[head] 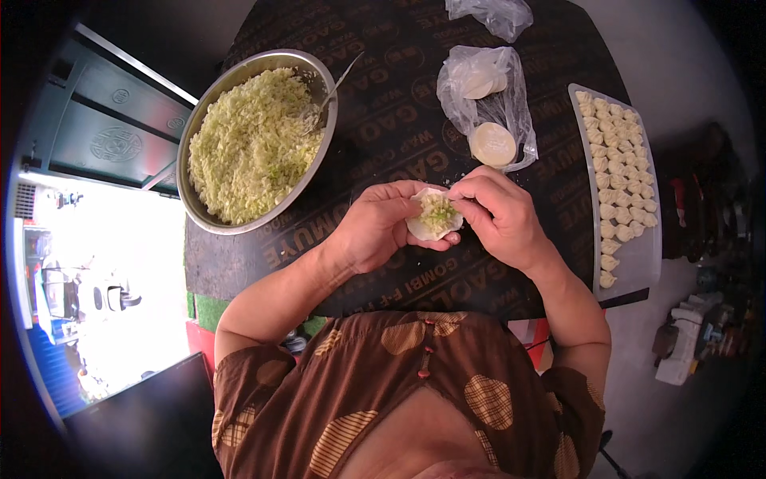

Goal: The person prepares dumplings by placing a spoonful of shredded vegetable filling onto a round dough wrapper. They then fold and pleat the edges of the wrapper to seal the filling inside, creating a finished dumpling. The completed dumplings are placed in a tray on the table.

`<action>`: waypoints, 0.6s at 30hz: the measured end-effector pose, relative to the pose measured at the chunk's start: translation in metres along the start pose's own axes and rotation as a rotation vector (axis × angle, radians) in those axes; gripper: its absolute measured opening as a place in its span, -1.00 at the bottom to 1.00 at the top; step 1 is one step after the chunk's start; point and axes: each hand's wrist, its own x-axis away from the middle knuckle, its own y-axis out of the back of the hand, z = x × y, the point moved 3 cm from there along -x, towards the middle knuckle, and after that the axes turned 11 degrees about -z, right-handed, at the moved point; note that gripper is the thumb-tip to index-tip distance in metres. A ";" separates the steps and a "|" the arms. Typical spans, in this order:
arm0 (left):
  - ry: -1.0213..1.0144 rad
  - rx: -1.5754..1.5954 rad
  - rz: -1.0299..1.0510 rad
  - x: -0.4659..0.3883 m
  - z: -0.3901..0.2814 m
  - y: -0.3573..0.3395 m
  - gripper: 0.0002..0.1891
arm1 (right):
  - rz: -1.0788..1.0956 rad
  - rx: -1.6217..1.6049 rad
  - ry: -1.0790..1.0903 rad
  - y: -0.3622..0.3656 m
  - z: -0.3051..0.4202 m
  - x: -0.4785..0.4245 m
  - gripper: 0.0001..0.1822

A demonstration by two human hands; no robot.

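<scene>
My left hand (383,218) cradles a round dough wrapper (423,229) with a mound of chopped cabbage filling (440,214) at its middle. The fingers and thumb of my right hand (497,212) pinch the wrapper's right upper edge. Most of the wrapper still lies flat around the filling. Just beyond my hands, a stack of round wrappers (494,145) sits at the mouth of a clear plastic bag (505,114), with more wrappers (483,84) inside it. To the left stands a large steel bowl (330,129) of chopped cabbage filling (251,149), a metal spoon (344,78) leaning in it.
At the table's right edge, a pale plastic tray (635,263) holds rows of pleated dumplings (616,161). Another crumpled plastic bag (494,15) lies at the far edge. The dark table (383,114) bears printed lettering. A bright doorway (137,287) opens at left beside a green metal door (116,120).
</scene>
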 end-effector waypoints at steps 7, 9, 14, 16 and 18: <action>0.002 0.007 0.007 0.001 0.000 -0.001 -0.68 | 0.080 0.071 0.061 -0.003 0.003 0.003 -0.82; 0.002 -0.002 0.006 0.001 0.001 0.000 -0.69 | 0.051 0.078 0.067 -0.004 0.003 0.003 -0.81; 0.009 -0.051 -0.014 0.000 0.008 0.002 -0.71 | 0.049 0.072 0.114 -0.008 0.009 0.004 -0.78; 0.005 -0.070 -0.017 0.001 0.009 0.001 -0.68 | 0.064 0.075 0.147 -0.011 0.009 0.005 -0.76; 0.003 -0.084 -0.022 0.001 0.009 0.001 -0.66 | 0.074 0.082 0.171 -0.013 0.008 0.006 -0.75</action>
